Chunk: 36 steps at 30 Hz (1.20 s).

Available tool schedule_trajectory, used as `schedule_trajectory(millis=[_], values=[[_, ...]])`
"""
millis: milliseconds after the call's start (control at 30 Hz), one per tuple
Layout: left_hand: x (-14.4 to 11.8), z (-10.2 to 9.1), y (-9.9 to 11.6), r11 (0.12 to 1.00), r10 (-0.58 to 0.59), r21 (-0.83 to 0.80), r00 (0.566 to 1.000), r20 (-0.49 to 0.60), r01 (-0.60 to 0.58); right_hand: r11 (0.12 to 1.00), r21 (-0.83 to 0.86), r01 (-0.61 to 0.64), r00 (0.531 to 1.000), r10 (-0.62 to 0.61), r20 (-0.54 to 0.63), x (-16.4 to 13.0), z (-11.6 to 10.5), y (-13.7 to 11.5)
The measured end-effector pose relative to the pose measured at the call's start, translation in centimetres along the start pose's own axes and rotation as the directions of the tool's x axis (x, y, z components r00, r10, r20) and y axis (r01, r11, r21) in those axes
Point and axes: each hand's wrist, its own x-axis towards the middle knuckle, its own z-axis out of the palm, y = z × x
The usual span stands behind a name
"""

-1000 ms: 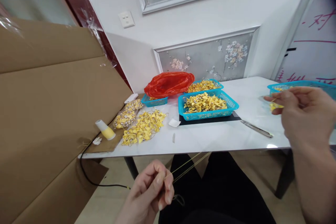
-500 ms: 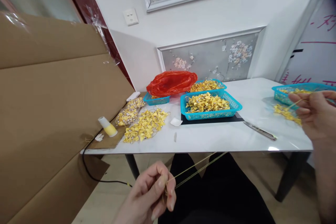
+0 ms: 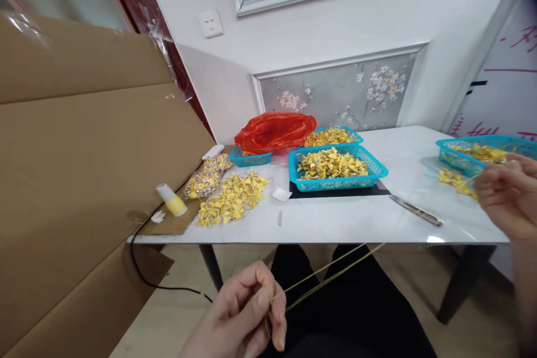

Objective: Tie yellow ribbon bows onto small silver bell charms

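A pale yellow cord (image 3: pixel 335 277) is stretching in thin strands up and to the right from the left fingers, passing over the person's dark trousers (image 3: pixel 356 319). The left hand (image 3: pixel 243 316) is hanging below the near edge of the table (image 3: pixel 356 224), its thumb and index finger pinching the cord. The right hand (image 3: pixel 509 196) is hovering at the table's right end, its fingers pinching a short visible stretch of pale strand; against the white table the strand is fading, so its full path is hard to trace.

Just left of the right fingers, loose yellow pieces (image 3: pixel 455 180) are lying on the table; just behind those fingers, a blue basket (image 3: pixel 459 162) is holding more. Farther left of them, a slim metallic tool (image 3: pixel 415 211) is resting near the table's edge. Beyond the left fingers, to the right, a second blue basket (image 3: pixel 335 184) is brimming with yellow pieces. Almost straight ahead of the left fingers, a heap of yellow pieces (image 3: pixel 235 198) is spreading out, and left of it a white-and-yellow cone (image 3: pixel 172 201) is leaning.
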Motion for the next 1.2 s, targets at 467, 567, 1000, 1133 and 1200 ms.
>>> schedule_trajectory(millis=[467, 567, 1000, 1133, 1200], values=[[1.3, 1.9, -0.6, 0.992, -0.026, 0.123, 0.998, 0.061, 0.018, 0.836, -0.487, -0.253, -0.137, 0.467, 0.874, -20.6, 6.4, -3.0], [1.4, 2.0, -0.8, 0.997, 0.005, 0.077, 1.000, 0.022, -0.007, 0.913, -0.398, -0.092, 0.003, 0.400, 0.917, -20.2, 6.2, -2.8], [1.2, 1.9, -2.4, 0.975, 0.017, 0.221, 0.990, -0.143, 0.016, 0.942, -0.301, 0.148, 0.190, 0.272, 0.943, -19.9, 5.7, -2.9], [1.4, 1.4, -2.6, 0.927, 0.108, 0.376, 0.970, -0.218, -0.019, 0.944, -0.309, 0.112, 0.228, 0.279, 0.933, -19.4, 5.2, -3.1], [1.3, 0.7, -2.5, 0.902, 0.150, 0.430, 0.964, -0.220, -0.042, 0.938, -0.336, 0.090, 0.260, 0.303, 0.917, -19.0, 4.9, -3.1]])
